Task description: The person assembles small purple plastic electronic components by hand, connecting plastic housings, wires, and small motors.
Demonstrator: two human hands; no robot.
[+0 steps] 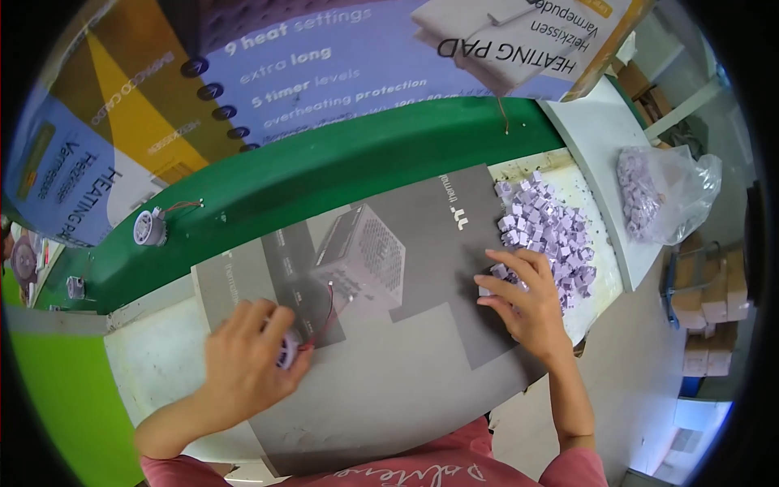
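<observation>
My left hand (246,357) is closed around a small round white part (286,351) with thin red and dark wires (329,318) trailing from it. The fingers cover most of that part, so its kind is hard to tell. Over the left edge of a heap of small white cube-like blocks (552,235) is my right hand (527,304). One small white block (485,290) shows between its thumb and index finger. Beneath both hands lies a flat grey printed cardboard sheet (389,406) with a picture of a boxy device.
Another round white part with wires (149,227) sits on the green surface (324,174) at the left. A small white piece (75,286) lies farther left. Large printed cartons (324,65) stand behind. A clear bag of blocks (649,195) rests on the right-hand ledge.
</observation>
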